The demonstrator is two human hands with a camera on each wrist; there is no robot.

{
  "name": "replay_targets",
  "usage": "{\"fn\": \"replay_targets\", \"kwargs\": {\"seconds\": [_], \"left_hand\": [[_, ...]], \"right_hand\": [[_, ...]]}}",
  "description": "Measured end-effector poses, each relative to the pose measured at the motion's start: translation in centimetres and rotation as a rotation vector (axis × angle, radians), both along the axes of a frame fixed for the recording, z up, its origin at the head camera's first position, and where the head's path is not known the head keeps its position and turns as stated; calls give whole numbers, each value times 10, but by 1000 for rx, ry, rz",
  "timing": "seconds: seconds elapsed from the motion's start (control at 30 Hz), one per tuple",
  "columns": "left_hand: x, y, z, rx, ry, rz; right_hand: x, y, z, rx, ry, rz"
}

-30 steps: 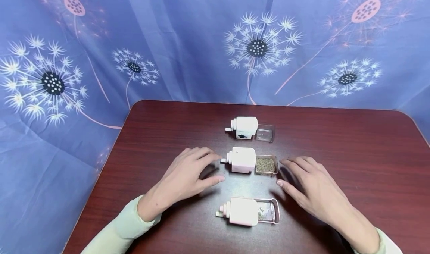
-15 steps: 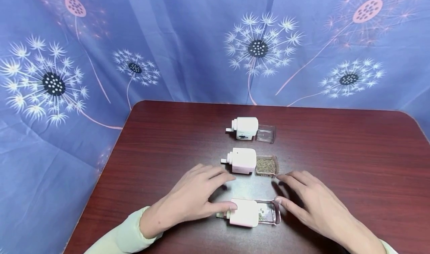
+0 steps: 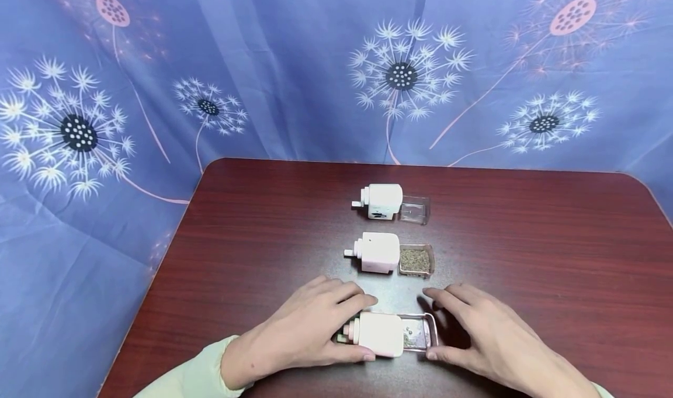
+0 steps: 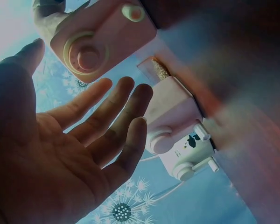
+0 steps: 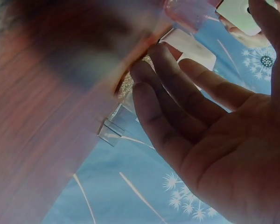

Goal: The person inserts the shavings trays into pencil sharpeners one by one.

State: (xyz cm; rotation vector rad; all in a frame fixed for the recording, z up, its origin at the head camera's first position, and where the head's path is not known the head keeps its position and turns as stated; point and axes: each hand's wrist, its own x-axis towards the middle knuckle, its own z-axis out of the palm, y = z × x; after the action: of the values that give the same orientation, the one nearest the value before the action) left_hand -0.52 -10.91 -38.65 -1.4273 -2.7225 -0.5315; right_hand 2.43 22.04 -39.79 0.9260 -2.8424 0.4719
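The nearest hand-crank pencil sharpener (image 3: 381, 334), a pale box with its clear drawer (image 3: 435, 331) pulled out to the right, lies between the two hands. My left hand (image 3: 310, 328) is at its crank end, index finger beyond the box and thumb along the near side, the fingers loosely bent. On the drawer side, my right hand (image 3: 489, 328) has its thumb tip right at the drawer's near corner and its fingers past the far corner. In the left wrist view a gap shows between the left fingers and the sharpener (image 4: 102, 37). A few bits lie in the drawer.
Behind stands a second sharpener (image 3: 380, 252), its drawer (image 3: 432, 258) filled with brownish-green shavings. Farther back is a third sharpener (image 3: 385, 201) with a clear drawer (image 3: 415, 210). All stand on a dark red wooden table (image 3: 552, 240) against a blue dandelion-print cloth (image 3: 294, 65).
Both hands have come toward the near edge, from beside the middle sharpener to either side of the nearest one. The sharpeners stay where they were.
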Motion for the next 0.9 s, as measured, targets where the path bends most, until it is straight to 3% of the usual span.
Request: {"fn": "replay_targets", "kwargs": {"seconds": [0.17,0.43,0.9], "left_hand": [[1,1,-2,-9,18,-18],[0,1,-7,-28,-9,-50],[2,2,-8,-28,-25,-45]], "right_hand": [[2,-2,-4,24,-27,16],[1,-1,-7,28,-26,57],[3,-6,-8,-7,-64,104]]}}
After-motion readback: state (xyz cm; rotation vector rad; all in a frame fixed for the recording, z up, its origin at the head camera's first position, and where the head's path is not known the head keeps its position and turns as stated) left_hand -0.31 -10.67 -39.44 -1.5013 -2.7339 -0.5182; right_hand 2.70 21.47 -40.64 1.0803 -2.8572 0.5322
